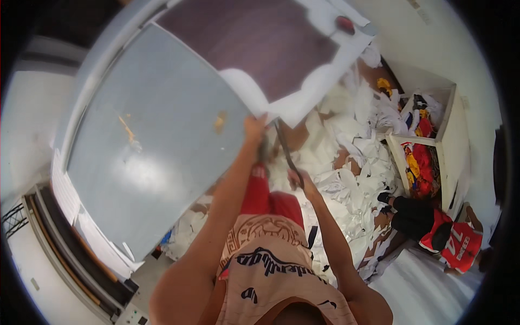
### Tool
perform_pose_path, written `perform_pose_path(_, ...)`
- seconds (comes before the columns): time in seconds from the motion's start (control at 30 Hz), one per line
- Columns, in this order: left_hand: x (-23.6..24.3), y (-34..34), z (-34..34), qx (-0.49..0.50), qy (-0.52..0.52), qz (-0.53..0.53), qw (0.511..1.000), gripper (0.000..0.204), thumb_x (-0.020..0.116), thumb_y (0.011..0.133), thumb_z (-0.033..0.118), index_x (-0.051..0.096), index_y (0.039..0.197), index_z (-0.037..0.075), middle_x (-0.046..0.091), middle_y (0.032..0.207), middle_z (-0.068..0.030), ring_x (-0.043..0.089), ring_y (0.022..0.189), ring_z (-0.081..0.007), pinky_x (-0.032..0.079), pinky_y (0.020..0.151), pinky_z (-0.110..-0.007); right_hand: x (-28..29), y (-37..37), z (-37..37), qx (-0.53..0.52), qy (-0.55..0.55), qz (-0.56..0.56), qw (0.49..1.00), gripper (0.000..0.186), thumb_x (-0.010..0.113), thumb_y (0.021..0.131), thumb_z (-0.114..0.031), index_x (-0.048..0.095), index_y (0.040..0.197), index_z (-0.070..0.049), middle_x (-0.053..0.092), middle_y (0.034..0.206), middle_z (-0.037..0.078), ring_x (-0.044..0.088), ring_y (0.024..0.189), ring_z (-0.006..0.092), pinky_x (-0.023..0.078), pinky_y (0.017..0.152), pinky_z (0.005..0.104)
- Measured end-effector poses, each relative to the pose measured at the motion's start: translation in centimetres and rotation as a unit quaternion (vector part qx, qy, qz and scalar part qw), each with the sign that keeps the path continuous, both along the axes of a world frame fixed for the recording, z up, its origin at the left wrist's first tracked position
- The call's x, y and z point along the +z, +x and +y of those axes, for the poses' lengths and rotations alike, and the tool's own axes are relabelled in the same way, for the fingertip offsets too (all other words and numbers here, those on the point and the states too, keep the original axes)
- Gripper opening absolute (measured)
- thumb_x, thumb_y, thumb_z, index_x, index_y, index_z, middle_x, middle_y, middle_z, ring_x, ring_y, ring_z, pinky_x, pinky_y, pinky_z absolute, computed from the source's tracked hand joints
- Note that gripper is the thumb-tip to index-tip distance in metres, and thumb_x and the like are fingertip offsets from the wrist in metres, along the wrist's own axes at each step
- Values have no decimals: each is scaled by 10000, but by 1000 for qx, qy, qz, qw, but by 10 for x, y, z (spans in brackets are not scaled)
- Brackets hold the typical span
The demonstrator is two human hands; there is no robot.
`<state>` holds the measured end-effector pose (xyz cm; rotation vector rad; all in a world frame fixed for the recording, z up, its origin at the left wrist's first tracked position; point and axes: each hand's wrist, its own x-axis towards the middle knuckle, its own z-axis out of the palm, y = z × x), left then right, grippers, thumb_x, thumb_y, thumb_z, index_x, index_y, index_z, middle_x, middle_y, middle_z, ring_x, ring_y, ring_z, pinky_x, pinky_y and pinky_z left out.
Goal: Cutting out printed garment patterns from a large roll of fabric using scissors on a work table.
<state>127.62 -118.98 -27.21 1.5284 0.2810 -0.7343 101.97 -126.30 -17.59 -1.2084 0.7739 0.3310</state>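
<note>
At the near corner of a large white-bordered sheet with a dark maroon middle [254, 49], my left hand [254, 129] is closed on the sheet's white edge. My right hand [303, 183] grips the lower end of a long, dark, narrow tool [285, 146]. The tool's upper end meets the sheet's border just right of my left hand. Blur hides what kind of tool it is. Under the sheet lies a grey-blue table top [157, 119], which reaches out to my left.
White scraps [346, 189] cover the floor on the right. Beyond them stand white bins [440, 142] holding red and yellow cloth. A person in a red jersey [460, 244] is at the lower right. Long rolls [76, 254] lie lower left. A small red object [345, 24] rests on the sheet.
</note>
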Motion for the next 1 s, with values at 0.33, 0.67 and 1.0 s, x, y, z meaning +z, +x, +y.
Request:
perform_pose_path(0.33, -8, 21, -21, -20, -19, 77, 997, 276, 750, 931, 289, 719, 928, 16, 681, 741, -32, 572, 518, -83, 386, 441, -226, -51, 87, -53, -46, 5, 25, 999, 392, 818, 863, -398, 610, 773, -78, 504, 577, -43, 444, 459, 50, 343, 438, 230)
perform_pose_path(0.67, -14, 54, -25, -54, 30, 145, 987, 336, 738, 925, 340, 727, 957, 6, 671, 695, -78, 515, 517, -90, 363, 444, -262, -60, 122, -103, 72, -54, 52, 995, 226, 785, 895, -223, 681, 975, -39, 533, 598, -41, 459, 446, 58, 338, 406, 236)
perform_pose_path(1.0, -10, 66, -7, -73, 12, 168, 983, 261, 730, 950, 287, 719, 956, 26, 700, 780, -29, 585, 550, -74, 402, 470, -215, -61, 216, -105, 38, -9, 43, 998, 383, 860, 831, -311, 587, 696, -78, 496, 531, -46, 432, 423, 44, 313, 404, 226)
